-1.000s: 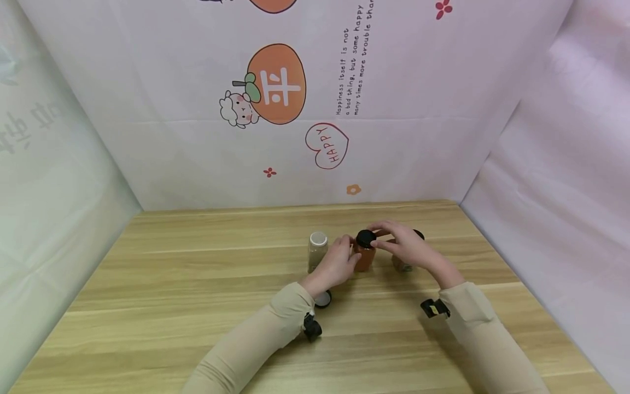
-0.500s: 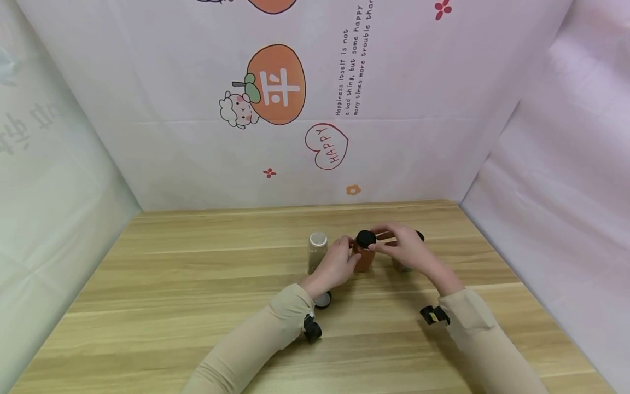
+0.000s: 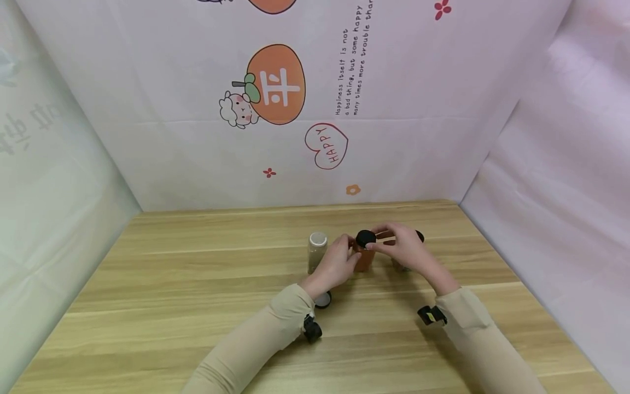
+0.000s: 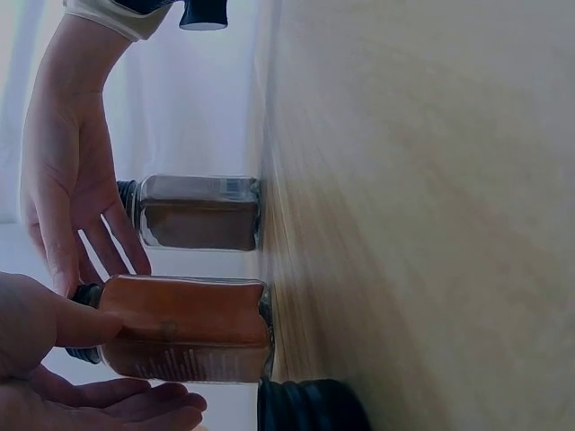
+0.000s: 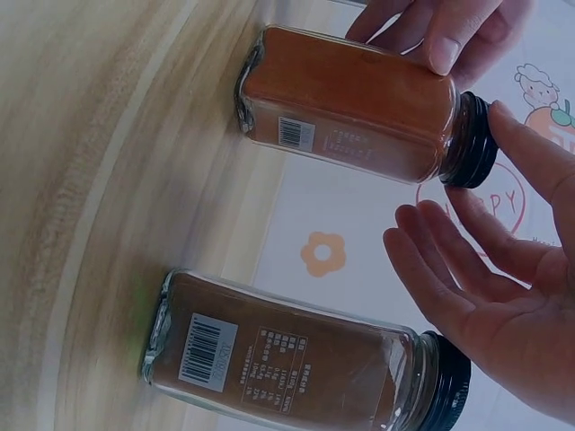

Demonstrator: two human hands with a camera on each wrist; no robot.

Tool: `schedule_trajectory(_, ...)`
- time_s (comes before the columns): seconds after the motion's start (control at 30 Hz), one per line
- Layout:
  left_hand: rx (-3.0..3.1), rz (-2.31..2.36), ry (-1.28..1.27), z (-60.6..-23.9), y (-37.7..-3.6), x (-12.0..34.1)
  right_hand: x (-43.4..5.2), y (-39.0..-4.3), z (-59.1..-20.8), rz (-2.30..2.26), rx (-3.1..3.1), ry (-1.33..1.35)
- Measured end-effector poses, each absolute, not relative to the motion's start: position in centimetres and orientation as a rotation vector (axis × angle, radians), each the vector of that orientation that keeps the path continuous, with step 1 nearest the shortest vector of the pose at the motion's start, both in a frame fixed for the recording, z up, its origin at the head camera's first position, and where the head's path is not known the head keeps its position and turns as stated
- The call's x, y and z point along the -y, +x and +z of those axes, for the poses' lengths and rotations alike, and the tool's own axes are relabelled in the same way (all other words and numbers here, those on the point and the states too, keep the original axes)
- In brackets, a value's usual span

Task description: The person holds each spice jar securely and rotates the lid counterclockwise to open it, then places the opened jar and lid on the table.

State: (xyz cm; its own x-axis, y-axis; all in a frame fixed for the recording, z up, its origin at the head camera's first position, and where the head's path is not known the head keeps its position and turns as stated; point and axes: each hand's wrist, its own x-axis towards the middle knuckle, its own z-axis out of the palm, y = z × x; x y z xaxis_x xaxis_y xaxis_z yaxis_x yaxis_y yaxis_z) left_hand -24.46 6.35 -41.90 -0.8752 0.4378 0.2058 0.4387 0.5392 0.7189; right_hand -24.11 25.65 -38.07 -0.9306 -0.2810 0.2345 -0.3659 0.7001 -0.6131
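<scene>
We see 3 jars upright on the table (image 3: 197, 306). Left hand (image 3: 337, 264) grips the middle orange jar (image 3: 365, 260), thumb and fingers curled round its body. Right hand (image 3: 401, 247), fingers spread, touches its black cap (image 3: 366, 238). Brown jar (image 5: 287, 355) just beside; pale jar (image 3: 317, 251) left.

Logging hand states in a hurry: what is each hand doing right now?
Left hand: holds the orange spice jar by its body.
Right hand: fingertips on that jar's black cap; fingers nearly straight, so a firm grip cannot be told.
</scene>
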Motion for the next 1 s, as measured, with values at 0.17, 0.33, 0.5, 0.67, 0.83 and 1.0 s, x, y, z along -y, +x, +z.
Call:
schedule_trajectory(0.17, 2.753, -1.280, -0.791, -41.95, -24.59, -6.34, -25.65, -24.17, -38.02, 1.061, 2.769, 0.541)
schedule_trajectory(0.33, 2.751, -1.272, -0.798, -41.82, -24.66, -6.34, -25.54, -24.15, -37.82, 1.066, 2.756, 0.576)
schedule_trajectory(0.5, 2.763, -1.250, -0.798, -41.74, -24.71, -6.40, -25.62, -24.17, -37.75, 1.046, 2.763, 0.609)
schedule_trajectory(0.67, 2.765, -1.233, -0.801, -41.84, -24.78, -6.43, -25.85, -24.33, -37.59, 1.027, 2.791, 0.668)
schedule_trajectory(0.83, 2.767, -1.217, -0.806, -41.94, -24.81, -6.45, -26.19, -24.58, -37.44, 1.001, 2.815, 0.745)
schedule_trajectory(1.0, 2.758, -1.205, -0.813, -42.01, -24.85, -6.42, -26.50, -24.76, -37.35, 0.968, 2.852, 0.812)
